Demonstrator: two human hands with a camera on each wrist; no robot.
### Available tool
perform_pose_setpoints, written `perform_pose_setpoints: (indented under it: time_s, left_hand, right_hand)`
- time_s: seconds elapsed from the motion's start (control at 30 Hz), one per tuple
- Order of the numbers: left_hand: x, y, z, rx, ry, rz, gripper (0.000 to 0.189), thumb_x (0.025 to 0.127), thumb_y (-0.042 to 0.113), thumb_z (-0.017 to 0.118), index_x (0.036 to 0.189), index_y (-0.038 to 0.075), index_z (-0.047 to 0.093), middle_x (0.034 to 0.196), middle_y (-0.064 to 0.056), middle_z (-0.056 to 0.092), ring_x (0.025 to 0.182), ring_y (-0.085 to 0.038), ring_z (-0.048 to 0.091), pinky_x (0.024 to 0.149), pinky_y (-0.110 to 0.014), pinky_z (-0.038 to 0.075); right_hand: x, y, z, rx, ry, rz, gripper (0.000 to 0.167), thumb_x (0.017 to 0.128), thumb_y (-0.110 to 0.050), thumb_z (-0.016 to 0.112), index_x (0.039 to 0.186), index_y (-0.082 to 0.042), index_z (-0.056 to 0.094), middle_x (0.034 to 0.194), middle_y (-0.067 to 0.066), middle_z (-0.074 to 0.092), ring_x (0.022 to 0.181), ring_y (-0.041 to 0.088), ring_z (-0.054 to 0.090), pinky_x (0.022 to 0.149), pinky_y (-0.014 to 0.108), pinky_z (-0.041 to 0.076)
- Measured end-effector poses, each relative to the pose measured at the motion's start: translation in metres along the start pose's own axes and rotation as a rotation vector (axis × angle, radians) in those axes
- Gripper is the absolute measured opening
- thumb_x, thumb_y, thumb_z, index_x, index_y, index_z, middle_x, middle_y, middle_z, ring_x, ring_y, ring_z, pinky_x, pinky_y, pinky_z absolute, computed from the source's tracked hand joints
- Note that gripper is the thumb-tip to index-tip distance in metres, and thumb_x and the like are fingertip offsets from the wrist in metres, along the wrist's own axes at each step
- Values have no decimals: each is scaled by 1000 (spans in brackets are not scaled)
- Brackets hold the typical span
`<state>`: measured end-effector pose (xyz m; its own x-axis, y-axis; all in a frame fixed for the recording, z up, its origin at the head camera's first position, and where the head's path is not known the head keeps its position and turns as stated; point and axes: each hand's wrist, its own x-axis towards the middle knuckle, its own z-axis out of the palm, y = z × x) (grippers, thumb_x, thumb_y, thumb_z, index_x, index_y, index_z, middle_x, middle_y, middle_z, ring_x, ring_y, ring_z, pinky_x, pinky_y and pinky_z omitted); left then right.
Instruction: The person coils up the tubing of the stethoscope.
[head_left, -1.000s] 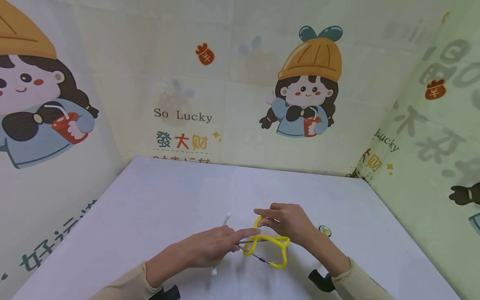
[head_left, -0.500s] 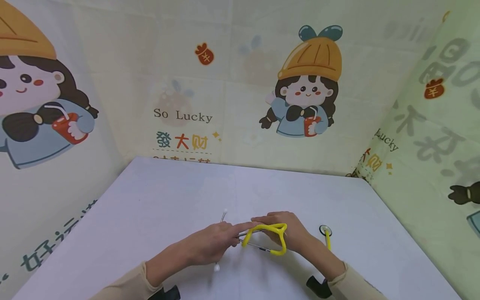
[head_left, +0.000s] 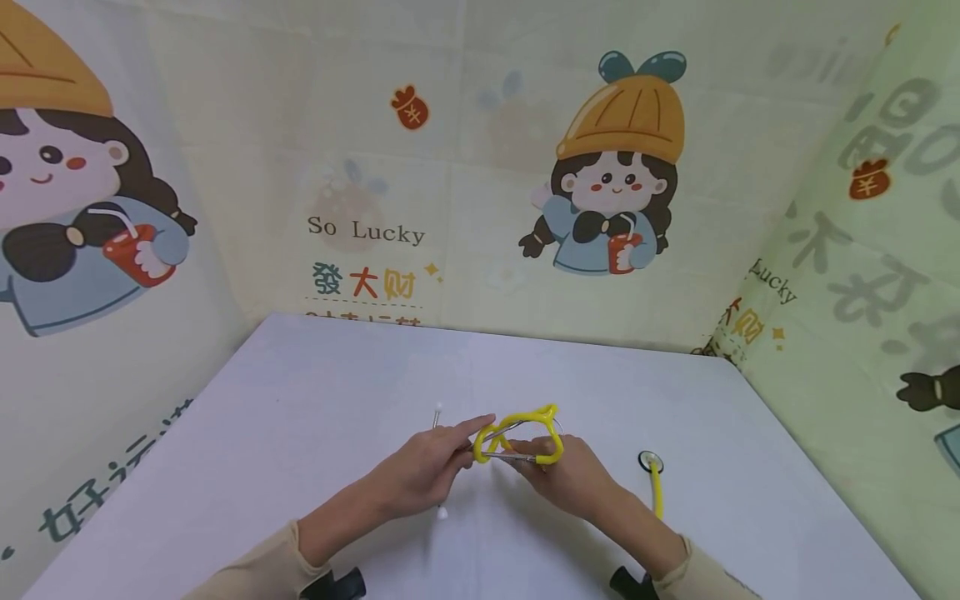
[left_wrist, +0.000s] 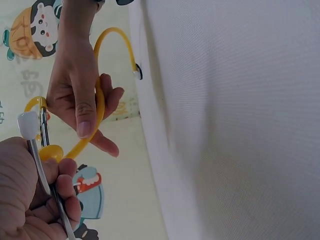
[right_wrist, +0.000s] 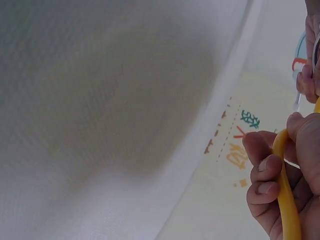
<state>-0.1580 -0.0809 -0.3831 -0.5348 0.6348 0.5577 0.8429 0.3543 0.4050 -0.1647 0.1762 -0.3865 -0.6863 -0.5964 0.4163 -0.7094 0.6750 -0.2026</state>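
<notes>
Head view: stethoscope (head_left: 543, 459) between the two hands, apparently raised off the white table (head_left: 337, 392). Left hand (head_left: 423, 471) grips its headset end. White ear tips (head_left: 438, 407) show on the far and near sides of that grip. The metal tubes (head_left: 513, 457) run from the left grip across toward the right hand (head_left: 573, 475), so the headset's long axis lies hand to hand. One yellow bend sits just beside the left fingertips; cannot tell whether it goes around the metal or only against it. Chest piece (head_left: 651, 461) off to the right of the right grip, past the forearm; right hand clearly nearer to it.

Left wrist view: left fingers curled on metal, one ear tip standing out past the grip. Yellow tubing (left_wrist: 100, 100) passes through the right hand, thumb along it, index finger fairly straight. Beyond the right grip it arches away and drops to the chest piece, which looks to be at the tabletop.

Right wrist view: right fingers curled round the tubing, thumb beside it. Tubing runs lengthwise through the palm. Left hand just past the right fingertips, partly cut off by the frame's edge.
</notes>
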Motion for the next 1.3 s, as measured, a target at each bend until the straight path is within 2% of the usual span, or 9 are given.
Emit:
perform_pose_setpoints:
  time_s: [0.17, 0.27, 0.47, 0.6, 0.7, 0.8, 0.93, 1.13, 1.3]
  left_hand:
    - [1, 1, -3, -43, 19, -90, 53, 96, -6, 65, 146, -1, 49, 94, -3, 69, 71, -3, 47, 64, -16, 46]
    - [1, 0, -4, -67, 15, -133, 51, 96, -6, 64, 145, -2, 50, 89, -1, 67, 70, -2, 48, 62, -17, 47]
    - [0, -6, -5, -141, -3, -214, 51, 96, -6, 64, 145, -2, 51, 86, 2, 66, 70, -6, 56, 65, -20, 51]
    - [1, -7, -5, -222, 0, -211, 51, 94, -8, 66, 143, -2, 52, 85, 1, 72, 74, -18, 66, 71, -24, 55]
    - [1, -5, -6, -278, 2, -227, 50, 94, -6, 67, 141, 0, 54, 84, 4, 74, 73, -14, 67, 70, -26, 56]
    - [2, -3, -6, -303, 0, -228, 50, 93, -3, 69, 141, 2, 55, 84, 7, 75, 70, -5, 62, 67, -24, 55]
    - [2, -2, -6, -314, 10, -193, 54, 90, -2, 71, 141, 3, 56, 82, 9, 74, 67, 1, 56, 64, -22, 52]
    - [1, 0, -6, -338, 25, -141, 61, 84, 1, 77, 142, 8, 56, 77, 12, 72, 65, 1, 55, 59, -21, 50]
    - [1, -1, -6, -339, 24, -134, 63, 86, 17, 84, 142, 9, 57, 76, 13, 71, 64, 1, 54, 58, -20, 48]
  right_hand:
    - [-1, -6, 2, -75, 11, -38, 20, 94, -22, 75, 112, -15, 75, 80, -10, 69, 61, 0, 49, 57, 19, 44]
    - [-1, -10, 1, -110, -18, -18, 7, 96, -23, 72, 99, -17, 71, 71, -13, 57, 59, 3, 46, 55, 22, 43]
    - [1, -15, -2, -97, -86, 54, 19, 100, -24, 68, 83, -16, 69, 63, -16, 38, 52, 2, 34, 50, 20, 33]
    - [1, -16, -4, -103, -109, 88, 22, 101, -25, 66, 81, -16, 68, 61, -15, 39, 51, 3, 34, 49, 21, 33]
    - [1, -17, -5, -115, -110, 111, 21, 100, -26, 67, 81, -16, 69, 59, -14, 41, 51, 5, 35, 49, 21, 33]
    - [0, -17, -5, -124, -88, 124, 11, 97, -24, 71, 95, -15, 77, 61, -10, 54, 52, 5, 40, 49, 21, 36]
    - [-2, -17, -5, -126, -57, 137, 24, 93, -21, 76, 116, -17, 79, 71, -2, 70, 51, 6, 45, 48, 21, 37]
    - [-4, -18, -4, -158, -44, 107, 32, 85, -15, 84, 117, -16, 80, 84, 4, 78, 48, 12, 56, 47, 19, 43]
    - [-6, -19, 0, -151, -28, 105, 29, 84, -15, 84, 113, -16, 81, 83, 3, 78, 48, 14, 58, 47, 22, 45]
